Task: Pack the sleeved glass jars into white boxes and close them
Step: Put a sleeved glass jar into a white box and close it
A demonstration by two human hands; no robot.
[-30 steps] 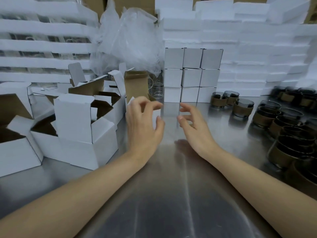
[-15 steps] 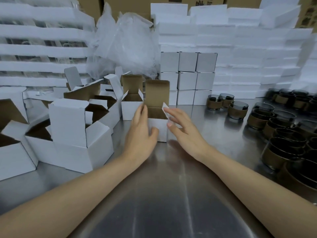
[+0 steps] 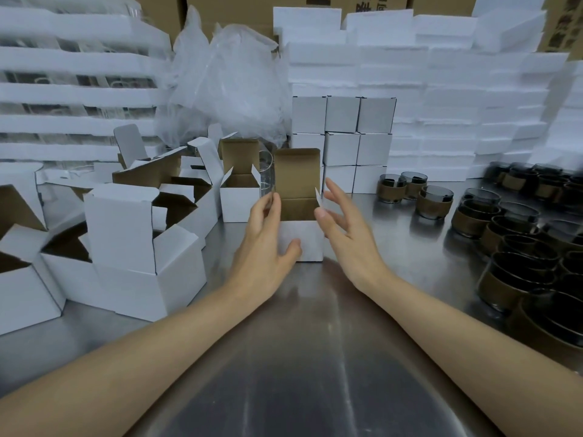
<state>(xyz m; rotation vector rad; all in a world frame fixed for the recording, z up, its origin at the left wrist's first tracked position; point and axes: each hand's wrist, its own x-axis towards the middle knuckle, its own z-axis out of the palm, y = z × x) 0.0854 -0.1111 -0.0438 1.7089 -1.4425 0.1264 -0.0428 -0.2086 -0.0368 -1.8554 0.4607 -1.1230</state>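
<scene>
The white box stood at the middle of the steel desk, its top open and its brown-lined lid flap upright at the back. The left hand gripped its left side, thumb against the front wall, fingers curled at the left flap. The right hand was just beside the right wall, fingers spread, thumb tip at the small right flap. Sleeved glass jars stood grouped to the right, apart from the box. Closed boxes were stacked behind it, open boxes crowded the left, and foam sheets were piled along the back
</scene>
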